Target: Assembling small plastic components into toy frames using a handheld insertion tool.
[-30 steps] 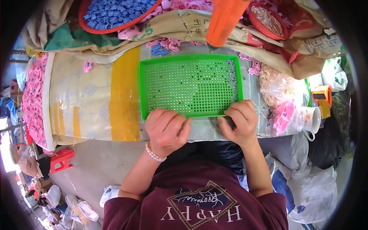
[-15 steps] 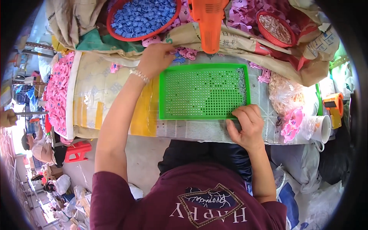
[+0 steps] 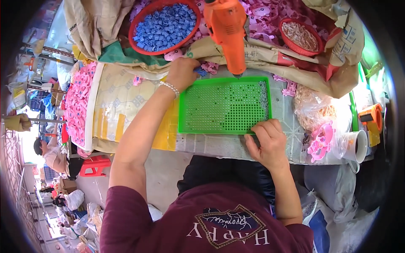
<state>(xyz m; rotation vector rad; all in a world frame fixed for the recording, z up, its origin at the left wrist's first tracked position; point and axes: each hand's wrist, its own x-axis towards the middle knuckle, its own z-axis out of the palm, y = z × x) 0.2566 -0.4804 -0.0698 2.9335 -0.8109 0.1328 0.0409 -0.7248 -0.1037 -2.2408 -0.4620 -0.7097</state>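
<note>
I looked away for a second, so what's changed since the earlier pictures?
The left hand has left the near edge of the green tray and gone forward to a blue plastic piece beyond the tray's far edge; whether it grips it is unclear. The view has shifted too. The right hand remains at the tray's near right corner, and the tray stays beside the yellow tape.
</note>
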